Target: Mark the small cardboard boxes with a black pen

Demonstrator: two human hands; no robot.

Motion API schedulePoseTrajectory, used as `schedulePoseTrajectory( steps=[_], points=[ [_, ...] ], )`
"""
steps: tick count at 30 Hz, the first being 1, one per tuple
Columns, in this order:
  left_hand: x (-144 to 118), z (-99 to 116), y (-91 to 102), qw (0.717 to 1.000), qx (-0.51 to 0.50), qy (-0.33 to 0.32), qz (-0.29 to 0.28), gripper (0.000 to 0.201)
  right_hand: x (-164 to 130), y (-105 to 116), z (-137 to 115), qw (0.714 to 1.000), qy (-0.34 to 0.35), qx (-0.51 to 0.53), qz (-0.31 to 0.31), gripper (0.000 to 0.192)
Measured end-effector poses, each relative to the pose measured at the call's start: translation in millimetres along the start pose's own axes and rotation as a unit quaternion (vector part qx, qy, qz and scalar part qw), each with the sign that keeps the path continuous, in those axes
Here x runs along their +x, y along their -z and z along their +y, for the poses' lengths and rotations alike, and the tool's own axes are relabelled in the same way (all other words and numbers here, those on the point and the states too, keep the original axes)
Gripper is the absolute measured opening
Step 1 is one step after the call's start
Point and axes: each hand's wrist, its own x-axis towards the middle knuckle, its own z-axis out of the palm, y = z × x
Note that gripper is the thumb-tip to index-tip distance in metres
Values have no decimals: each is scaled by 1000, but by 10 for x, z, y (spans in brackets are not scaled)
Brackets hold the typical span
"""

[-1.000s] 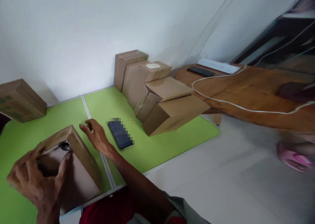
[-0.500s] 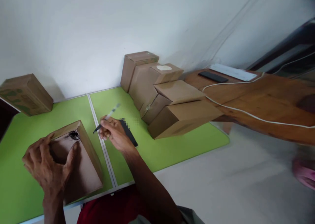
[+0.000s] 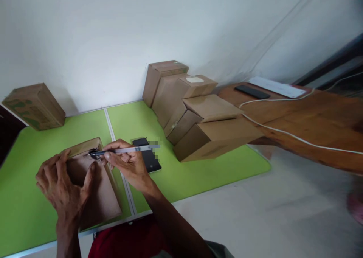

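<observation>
Right hand [image 3: 129,163] fingers pinch pen [image 3: 127,150] over held box [image 3: 93,182]; phone [image 3: 147,159] and 4 stacked boxes [image 3: 198,114] beside.

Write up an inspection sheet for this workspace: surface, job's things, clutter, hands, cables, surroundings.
Surface: green mat in two panels with a pale seam, laid on a light floor.
Job's things: small cardboard box on the mat; pen, its tip at a dark mark on the box's top edge.
Clutter: black phone flat on the mat; stacked cardboard boxes by the wall; printed box at far left.
Hands: left hand grips the small box; right hand holds the pen in its fingers.
Cables: white cable across the wooden bench.
Surroundings: white wall; a second dark phone and a white slab on the bench.
</observation>
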Motion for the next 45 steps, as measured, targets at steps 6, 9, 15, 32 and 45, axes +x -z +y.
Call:
schedulePoseTrajectory(
  steps=[6,9,15,32,45],
  points=[
    [-2,-6,-6,1000,9,-17,-9,76,51,-85,55,994,83,-75,9,26],
    [2,3,6,1000,10,-16,-7,76,45,-79,28,986,101,-129,1,24],
    [12,-33,19,999,15,-38,-15,82,26,-9,16,974,137,-177,-23,16],
    [5,-110,-2,997,31,-72,13,79,102,385,-56,933,59,-352,44,24],
    [33,-281,64,997,14,-72,-9,95,13,528,579,725,-278,-627,-54,27]
  ],
)
